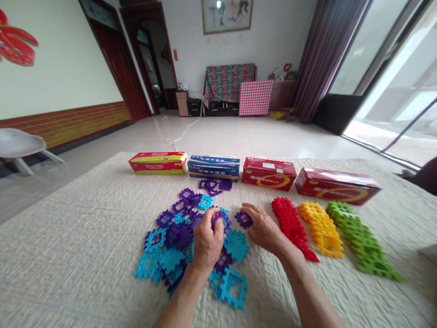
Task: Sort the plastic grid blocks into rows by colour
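Observation:
My left hand (208,237) is closed on a purple notched building tile (220,222), over a mixed heap of tiles. To its right, my right hand (261,225) has its fingers on a small purple window tile (243,219), which lies at the heap's right side. Blue tiles (236,245) and purple tiles (180,234) overlap in the heap, partly hidden by my left hand and forearm. A small purple group (213,186) sits apart, near the blue box. Overlapping rows of red tiles (290,223), yellow tiles (321,228) and green tiles (365,241) lie to the right.
Along the far side of the quilted cover (102,255) stand a red-and-yellow box (159,164), a blue box (214,169) and two red boxes (269,174) (336,186). A white chair (23,143) stands on the floor at left.

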The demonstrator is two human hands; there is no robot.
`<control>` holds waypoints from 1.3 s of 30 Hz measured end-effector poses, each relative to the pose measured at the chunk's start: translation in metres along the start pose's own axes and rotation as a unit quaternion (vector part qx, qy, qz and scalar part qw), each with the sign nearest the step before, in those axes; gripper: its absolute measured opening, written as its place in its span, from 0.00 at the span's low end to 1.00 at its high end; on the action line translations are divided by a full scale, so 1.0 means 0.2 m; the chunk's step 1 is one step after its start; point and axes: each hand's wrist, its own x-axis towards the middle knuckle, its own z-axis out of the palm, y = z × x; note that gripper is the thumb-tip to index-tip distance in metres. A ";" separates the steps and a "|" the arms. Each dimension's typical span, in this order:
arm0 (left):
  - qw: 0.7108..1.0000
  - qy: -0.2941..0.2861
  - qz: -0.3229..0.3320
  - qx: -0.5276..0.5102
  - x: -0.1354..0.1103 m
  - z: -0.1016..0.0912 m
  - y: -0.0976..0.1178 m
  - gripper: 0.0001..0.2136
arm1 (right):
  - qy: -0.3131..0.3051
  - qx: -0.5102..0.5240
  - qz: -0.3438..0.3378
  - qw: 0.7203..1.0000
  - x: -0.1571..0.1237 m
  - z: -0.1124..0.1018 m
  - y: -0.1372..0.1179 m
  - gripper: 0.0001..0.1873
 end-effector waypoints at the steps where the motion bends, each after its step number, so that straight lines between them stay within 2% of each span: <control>1: 1.000 -0.004 -0.009 -0.006 0.00 0.00 0.00 0.11 | 0.000 -0.002 0.003 1.000 0.00 0.00 0.00 0.34; 8: 0.999 -0.015 -0.034 -0.021 0.00 0.00 0.01 0.09 | 0.019 -0.003 0.017 1.000 0.01 0.01 -0.01 0.28; 13: 0.998 -0.020 -0.050 -0.041 0.00 0.00 0.01 0.10 | 0.078 -0.001 0.033 0.996 0.02 0.02 0.03 0.31; 16: 0.997 -0.020 -0.068 -0.043 0.01 0.00 0.02 0.11 | 0.105 0.023 0.023 0.994 0.02 0.00 0.00 0.33; 18: 0.997 -0.018 -0.068 -0.036 0.01 -0.01 0.02 0.12 | 0.092 0.089 -0.016 0.992 0.02 -0.03 -0.05 0.34; 20: 0.998 -0.013 -0.055 -0.022 0.02 -0.01 0.01 0.12 | 0.053 0.180 -0.047 0.981 0.01 -0.05 -0.12 0.35; 23: 1.000 0.001 -0.029 0.006 0.03 -0.02 0.00 0.13 | -0.010 0.295 -0.039 0.955 0.00 -0.07 -0.21 0.33; 26: 0.999 0.016 -0.017 0.021 0.04 -0.01 -0.02 0.15 | -0.042 0.376 -0.015 0.925 0.01 -0.04 -0.26 0.26; 31: 1.000 0.012 -0.012 0.009 0.03 -0.02 0.00 0.14 | -0.022 0.437 0.043 0.898 0.05 0.03 -0.27 0.15; 39: 1.000 0.006 -0.014 0.000 0.04 -0.03 0.01 0.10 | 0.054 0.389 0.072 0.917 0.06 0.06 -0.21 0.15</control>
